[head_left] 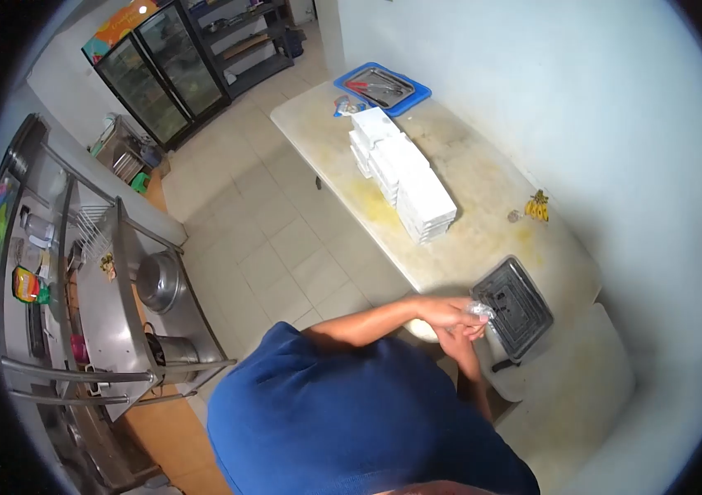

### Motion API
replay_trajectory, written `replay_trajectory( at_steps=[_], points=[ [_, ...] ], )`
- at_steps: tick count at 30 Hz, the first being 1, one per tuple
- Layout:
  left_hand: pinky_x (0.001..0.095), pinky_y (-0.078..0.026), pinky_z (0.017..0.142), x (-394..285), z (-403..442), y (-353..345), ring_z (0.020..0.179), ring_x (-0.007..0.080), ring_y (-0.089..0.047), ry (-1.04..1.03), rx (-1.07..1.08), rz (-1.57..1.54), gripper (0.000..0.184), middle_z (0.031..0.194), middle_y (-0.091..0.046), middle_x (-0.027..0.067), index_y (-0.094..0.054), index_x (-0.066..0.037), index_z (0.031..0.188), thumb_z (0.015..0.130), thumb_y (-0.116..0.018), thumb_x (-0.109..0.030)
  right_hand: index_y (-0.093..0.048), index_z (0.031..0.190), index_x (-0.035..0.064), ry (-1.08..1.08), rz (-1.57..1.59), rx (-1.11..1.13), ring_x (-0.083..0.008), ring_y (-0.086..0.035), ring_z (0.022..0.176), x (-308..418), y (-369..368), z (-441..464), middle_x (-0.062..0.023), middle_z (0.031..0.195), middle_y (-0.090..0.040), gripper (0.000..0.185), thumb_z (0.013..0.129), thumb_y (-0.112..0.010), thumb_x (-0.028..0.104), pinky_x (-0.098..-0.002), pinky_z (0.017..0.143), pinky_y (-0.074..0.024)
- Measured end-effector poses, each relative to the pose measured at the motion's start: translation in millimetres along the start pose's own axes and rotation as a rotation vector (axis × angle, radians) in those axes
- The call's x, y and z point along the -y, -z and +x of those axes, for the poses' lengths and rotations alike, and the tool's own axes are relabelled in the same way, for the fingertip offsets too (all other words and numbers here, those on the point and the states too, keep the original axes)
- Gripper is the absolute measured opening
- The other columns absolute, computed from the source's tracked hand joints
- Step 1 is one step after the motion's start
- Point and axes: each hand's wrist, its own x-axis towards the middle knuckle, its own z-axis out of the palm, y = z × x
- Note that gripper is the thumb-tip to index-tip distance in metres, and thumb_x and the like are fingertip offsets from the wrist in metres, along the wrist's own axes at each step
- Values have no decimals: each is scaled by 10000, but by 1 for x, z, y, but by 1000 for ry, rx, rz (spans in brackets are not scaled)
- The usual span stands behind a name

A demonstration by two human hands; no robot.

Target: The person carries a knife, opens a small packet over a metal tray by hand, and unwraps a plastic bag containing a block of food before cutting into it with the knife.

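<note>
My left hand (443, 311) reaches in from the left, fingers closed at a small crumpled clear or silvery wrapping (480, 310). Just below it, my right hand (460, 337) is curled up against the same wrapping, and the two hands touch or nearly touch. Some fingertips are hidden, so the exact grip of each is hard to make out. Right beside the hands lies a black rectangular tray (524, 309) at the near part of the table (483, 239). A pale round thing (422, 330) shows under my left wrist.
White boxes (408, 169) stand stacked along the table. Small bananas (537, 208) lie near the wall. At the far end is a blue tray (415, 102) with a metal tray and red-handled tool. Metal shelving (108, 338) with pots stands left; a glass-door fridge (153, 74) is behind.
</note>
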Motion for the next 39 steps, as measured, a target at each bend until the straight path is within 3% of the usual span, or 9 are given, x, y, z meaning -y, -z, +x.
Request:
replay_trajectory(
  at_steps=[6,13,19,22,27,29,33,36,39],
  points=[
    [389,-424,867,-12,-9,8,841,279,-544,-209,-55,551,453,839,-572,131,-574,11,864,1065,-353,-330,-567,1163,-53,-75,288,-1,-227,-596,1013,-10,-14,1,-155,1087,-613,343,893,-658,138,-383,847,-478],
    [429,-395,935,6,-18,0,887,329,-541,-224,-162,649,436,861,-559,152,-578,7,885,1055,-353,-326,-573,1176,-37,-124,515,-15,-265,-609,1055,13,-14,14,-155,1115,-631,267,957,-522,106,-381,946,-469],
    [418,-384,979,2,-29,-1,1016,292,-570,-204,-219,792,446,1046,-599,142,-565,4,1156,1015,-460,-406,-580,1168,-38,-263,312,-90,-246,-604,1079,-18,-12,-16,-154,1150,-635,257,947,-529,82,-365,951,-465],
    [399,-363,1024,15,-43,11,1157,259,-541,-92,-284,499,560,1192,-581,127,-460,-8,1348,998,-496,-444,-606,1150,-36,-263,459,-167,-201,-599,1079,17,3,-4,-126,1133,-654,231,959,-563,88,-324,954,-453],
    [451,-306,1102,50,-47,25,1316,290,-437,76,-387,719,862,1456,-445,170,-388,-21,1435,962,-171,-709,-632,1144,-33,-270,375,-142,-191,-603,1097,48,48,11,-118,1147,-667,229,980,-574,116,-318,984,-435],
    [452,-294,1110,100,-41,32,1347,304,-402,150,-504,543,895,1458,-448,174,-395,-26,1441,951,-128,-726,-641,1134,-34,-224,291,-158,-198,-606,1100,48,62,5,-124,1141,-672,226,980,-571,115,-322,989,-435],
    [431,-335,1097,105,-19,6,1316,359,-455,443,-592,-41,1001,1418,-499,180,-419,-39,1444,893,-71,-798,-661,1114,-39,-203,250,-167,-202,-608,1099,46,89,-12,-130,1123,-679,233,981,-566,127,-333,995,-435],
    [429,-377,1074,135,-11,13,1237,381,-543,731,-190,-528,1067,1384,-539,164,-431,-66,1446,833,-74,-864,-676,1097,-40,-204,249,-108,-209,-610,1094,61,118,-25,-130,1121,-680,243,981,-564,142,-340,994,-436],
    [492,-454,979,157,10,-6,1106,426,-610,694,-15,-760,1045,1307,-596,159,-445,-82,1439,811,-220,-887,-697,1078,-20,-256,395,-77,-226,-610,1092,56,131,-35,-120,1104,-685,234,973,-571,146,-346,1001,-425]
  ],
)
